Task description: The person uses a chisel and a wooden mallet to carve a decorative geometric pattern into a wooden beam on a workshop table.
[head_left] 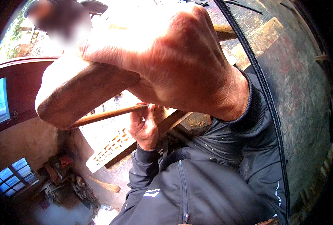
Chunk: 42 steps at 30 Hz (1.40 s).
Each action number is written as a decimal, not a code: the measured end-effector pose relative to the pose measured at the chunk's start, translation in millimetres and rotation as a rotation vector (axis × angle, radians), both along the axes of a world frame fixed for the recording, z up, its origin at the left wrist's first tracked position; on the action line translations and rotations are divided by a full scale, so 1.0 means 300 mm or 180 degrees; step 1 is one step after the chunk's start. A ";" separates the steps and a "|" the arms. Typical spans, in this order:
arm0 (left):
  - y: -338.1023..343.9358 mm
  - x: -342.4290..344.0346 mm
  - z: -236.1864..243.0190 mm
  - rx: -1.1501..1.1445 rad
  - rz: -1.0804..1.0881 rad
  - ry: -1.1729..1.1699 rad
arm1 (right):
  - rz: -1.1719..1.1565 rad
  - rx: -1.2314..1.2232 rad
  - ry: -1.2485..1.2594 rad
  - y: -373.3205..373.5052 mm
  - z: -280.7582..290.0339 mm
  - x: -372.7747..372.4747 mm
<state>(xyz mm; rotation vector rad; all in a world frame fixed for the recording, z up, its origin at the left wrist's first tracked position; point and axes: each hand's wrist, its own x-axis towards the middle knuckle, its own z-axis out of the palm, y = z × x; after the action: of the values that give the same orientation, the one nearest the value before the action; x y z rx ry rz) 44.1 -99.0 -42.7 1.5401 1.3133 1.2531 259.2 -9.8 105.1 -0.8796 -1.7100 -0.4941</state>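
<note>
2 hands: right hand (174, 56) hides carved panel (110, 144).

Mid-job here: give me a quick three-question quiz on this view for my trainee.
1. True or false: the right hand is empty.
2. What do the fingers of the left hand hold? A) a cloth B) a thin wooden rod C) nothing
3. Fill in: the pale pierced panel shows in the picture just ___ the thin wooden rod.

Key
1. False: it grips a thick wooden club.
2. B
3. below
</note>
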 end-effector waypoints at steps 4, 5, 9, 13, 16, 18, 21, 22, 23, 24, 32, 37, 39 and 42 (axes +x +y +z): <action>-0.005 0.005 -0.021 0.0058 0.0058 0.0043 | -0.0054 -0.0030 -0.0026 -0.021 -0.020 0.008; -0.008 0.009 -0.022 0.0107 0.0075 -0.0021 | -0.0068 -0.0035 -0.0038 -0.025 -0.020 0.009; -0.003 -0.044 -0.041 0.0578 -0.0096 0.0912 | -0.0099 -0.0056 -0.0066 -0.031 -0.044 -0.002; -0.008 -0.150 -0.135 0.0686 -0.0255 0.1692 | -0.0170 -0.0103 -0.0065 -0.055 -0.043 0.003; -0.017 -0.151 -0.180 0.1261 -0.0241 0.1883 | 0.0136 -0.0268 0.0346 -0.084 0.004 -0.009; -0.015 -0.130 -0.181 0.1395 -0.0407 0.1446 | 0.0380 -0.0334 0.0689 -0.094 0.028 -0.009; 0.000 -0.204 -0.305 0.1110 -0.0932 0.0420 | 0.0331 -0.0189 0.0567 -0.097 0.047 -0.029; 0.024 -0.215 -0.309 0.1157 -0.1310 0.0220 | 0.0331 -0.0145 0.0539 -0.096 0.054 -0.028; 0.033 -0.225 -0.312 0.1557 -0.1030 0.0595 | 0.0324 -0.0113 0.0511 -0.097 0.056 -0.032; 0.058 -0.172 -0.237 0.1938 -0.0769 0.0953 | 0.0280 -0.0088 0.0482 -0.090 0.050 -0.030; -0.022 -0.245 -0.281 0.0630 -0.0871 0.0717 | 0.0154 -0.0017 0.0250 -0.075 0.055 -0.003; -0.008 -0.161 -0.209 0.1298 -0.0467 0.1723 | 0.0196 -0.0056 0.0047 -0.092 0.074 0.007; -0.024 -0.140 -0.135 0.1172 -0.0550 0.1546 | 0.0331 -0.0069 -0.0009 -0.091 0.064 0.007; -0.009 -0.093 -0.058 0.0829 -0.0639 0.1095 | 0.0463 -0.0141 -0.0277 -0.101 0.077 0.027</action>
<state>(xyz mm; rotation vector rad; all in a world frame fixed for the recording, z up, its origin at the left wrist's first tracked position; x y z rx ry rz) 16.4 -101.7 -60.1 2.0910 1.1964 1.0967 267.2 -40.1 128.2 -0.7677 -1.8553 -0.4030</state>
